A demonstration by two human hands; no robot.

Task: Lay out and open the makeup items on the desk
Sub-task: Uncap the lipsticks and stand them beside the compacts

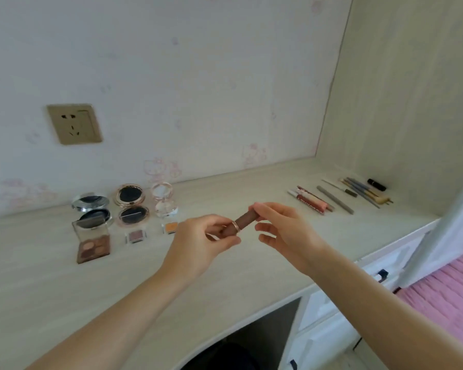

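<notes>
A brown cylindrical lipstick tube with a rose-gold band (240, 223) is held in the air above the pale wood-grain tabletop (251, 263), the left hand (203, 241) having its grip pinched round the base and the right hand (281, 225) grasping the cap end, so it looks about to be opened. Behind it three round compacts (131, 204), a square brown eyeshadow palette (92, 243) and two small single shadow pans (134, 236) already lie open, while the pencils and brushes (358, 192) and a black lipstick tube (376, 184) at the far right appear still capped. No brand or writing is legible.
</notes>
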